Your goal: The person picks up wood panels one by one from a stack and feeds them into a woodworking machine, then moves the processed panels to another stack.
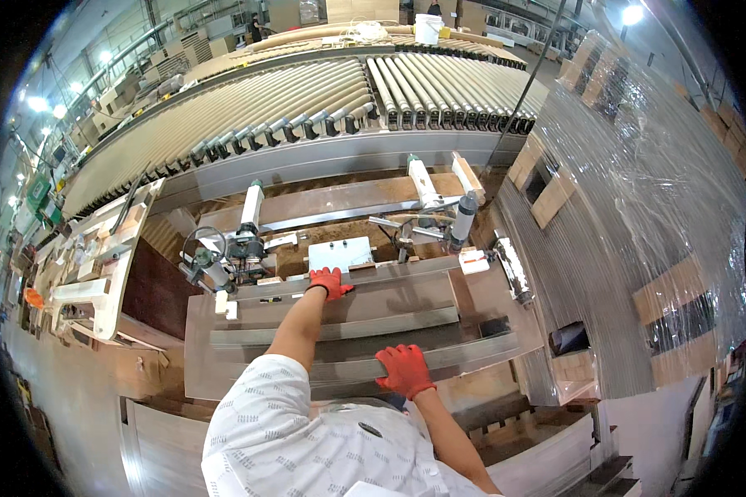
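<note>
My left hand [330,283], in a red glove, reaches to the far edge of a brown-grey board [406,286]. Its fingers are spread, just in front of a white flat plate [340,251] on the machine. Closer to me, my right hand [405,371] wears a matching red glove. Its fingers are apart on a stack of long brown-grey panels [348,364]; their undersides are hidden. Beyond the plate stand a left clamp-like arm [251,207] and a right one [423,184]. Silver cylinders flank the plate, one on the left [214,269] and one on the right [464,219].
A roller conveyor [290,91] runs across the back, with a white bucket [428,30] behind it. Tall stacks of panels wrapped in clear film [630,207] rise at my right. A cluttered side bench [99,273] is on the left. More boards [166,439] lie below the worktop.
</note>
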### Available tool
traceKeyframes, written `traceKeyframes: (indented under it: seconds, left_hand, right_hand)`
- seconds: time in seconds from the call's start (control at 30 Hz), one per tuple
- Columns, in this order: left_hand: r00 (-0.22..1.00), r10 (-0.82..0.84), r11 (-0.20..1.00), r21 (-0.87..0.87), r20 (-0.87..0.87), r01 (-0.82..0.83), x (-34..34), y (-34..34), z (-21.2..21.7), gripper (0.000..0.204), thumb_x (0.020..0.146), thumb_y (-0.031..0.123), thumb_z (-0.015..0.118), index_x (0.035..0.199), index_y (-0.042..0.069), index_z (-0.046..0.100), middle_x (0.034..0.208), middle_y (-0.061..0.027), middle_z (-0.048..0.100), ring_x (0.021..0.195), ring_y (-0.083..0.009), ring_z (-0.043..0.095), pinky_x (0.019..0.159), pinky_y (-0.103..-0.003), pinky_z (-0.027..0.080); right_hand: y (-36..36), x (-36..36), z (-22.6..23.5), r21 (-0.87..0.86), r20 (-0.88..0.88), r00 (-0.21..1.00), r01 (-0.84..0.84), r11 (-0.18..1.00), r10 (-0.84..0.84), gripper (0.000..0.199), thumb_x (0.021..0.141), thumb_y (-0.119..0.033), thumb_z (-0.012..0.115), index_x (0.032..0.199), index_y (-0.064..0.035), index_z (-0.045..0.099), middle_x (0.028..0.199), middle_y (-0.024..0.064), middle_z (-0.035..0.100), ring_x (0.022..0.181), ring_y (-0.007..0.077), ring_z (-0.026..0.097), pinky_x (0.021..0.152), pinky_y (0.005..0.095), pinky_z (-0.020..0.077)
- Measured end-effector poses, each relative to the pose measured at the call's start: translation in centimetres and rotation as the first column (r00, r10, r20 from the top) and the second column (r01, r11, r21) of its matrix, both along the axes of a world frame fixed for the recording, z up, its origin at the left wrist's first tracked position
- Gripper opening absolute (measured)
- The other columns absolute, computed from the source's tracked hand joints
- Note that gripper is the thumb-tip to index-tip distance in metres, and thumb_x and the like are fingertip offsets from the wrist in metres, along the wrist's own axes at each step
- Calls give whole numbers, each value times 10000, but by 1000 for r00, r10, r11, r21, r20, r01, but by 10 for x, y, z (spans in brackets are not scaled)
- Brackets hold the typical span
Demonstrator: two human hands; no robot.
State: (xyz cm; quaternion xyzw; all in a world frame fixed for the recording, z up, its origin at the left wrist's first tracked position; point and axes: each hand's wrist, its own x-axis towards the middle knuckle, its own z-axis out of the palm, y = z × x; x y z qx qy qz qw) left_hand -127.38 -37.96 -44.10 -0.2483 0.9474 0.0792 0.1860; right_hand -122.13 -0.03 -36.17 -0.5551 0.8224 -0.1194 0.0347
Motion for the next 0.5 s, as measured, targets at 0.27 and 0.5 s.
traceKeyframes:
  seconds: [0.27,0.5]
  left_hand:
    - [999,-8,1000,12,-53,8,4,5,4,855,941,754,596,1440,63,531,1438,-273,576,1355,-445,543,1162,-620,315]
    - [995,5,1000,-24,-99,-7,-2,-4,-6,865,895,774,635,1422,91,574,1432,-261,591,1327,-436,565,1155,-630,308]
  right_hand:
    - [-2,4,7,72,9,1000,29,997,-30,638,695,-534,874,1200,-196,678,1124,25,702,1088,262,653,967,474,459]
    - [-7,-1,4,13,-8,999,37,999,-37,616,696,-534,873,1194,-224,683,1107,9,703,1083,239,663,983,451,456]
